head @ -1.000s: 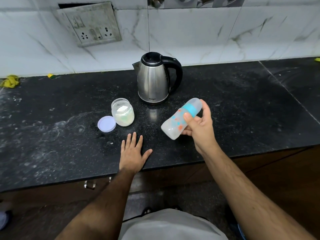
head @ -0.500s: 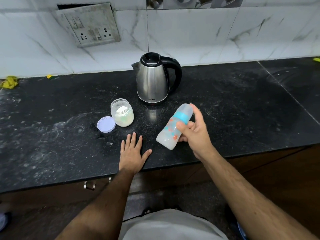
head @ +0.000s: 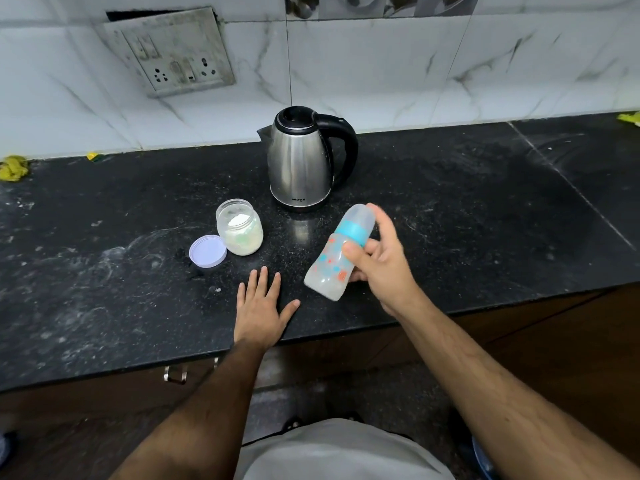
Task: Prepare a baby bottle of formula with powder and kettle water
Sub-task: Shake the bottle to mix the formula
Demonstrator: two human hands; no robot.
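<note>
black surface [head: 450, 209] carries kettle [head: 300, 164], open powder jar [head: 239, 227], lid [head: 207, 250]. right hand [head: 384, 261] grips tilted bottle [head: 337, 254] mid-frame; left hand [head: 258, 306] rests flat, fingers spread.

One kettle [head: 300, 164], one bottle [head: 337, 252], one jar [head: 239, 226], one lid [head: 207, 251], two hands [head: 258, 308] [head: 384, 261].
</note>
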